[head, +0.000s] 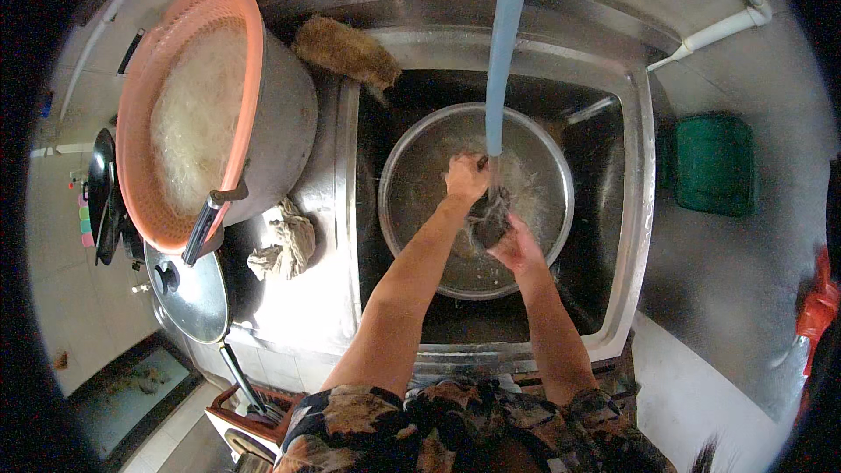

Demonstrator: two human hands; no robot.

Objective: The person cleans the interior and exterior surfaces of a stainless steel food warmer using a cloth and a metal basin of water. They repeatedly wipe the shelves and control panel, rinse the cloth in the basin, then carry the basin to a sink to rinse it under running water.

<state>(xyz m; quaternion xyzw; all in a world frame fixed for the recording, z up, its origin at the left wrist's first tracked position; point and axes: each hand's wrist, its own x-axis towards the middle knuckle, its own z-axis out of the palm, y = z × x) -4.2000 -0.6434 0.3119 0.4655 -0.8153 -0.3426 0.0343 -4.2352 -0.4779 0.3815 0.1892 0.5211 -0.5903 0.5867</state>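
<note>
A round metal basin holding water sits inside a stainless steel sink. From above hangs a light blue hose, and water runs from its end into the basin. Under this stream both hands hold a dark, wet item, whose kind I cannot tell. My left hand grips its upper left part, with something small and dark at the fingertips. My right hand supports it from the lower right, fingers partly hidden by the item.
Left of the sink, an orange plastic basket with pale translucent strands rests on a large metal pot. Nearby lie a crumpled cloth, a brown bristly brush-like object and a glass lid. A green container stands at right.
</note>
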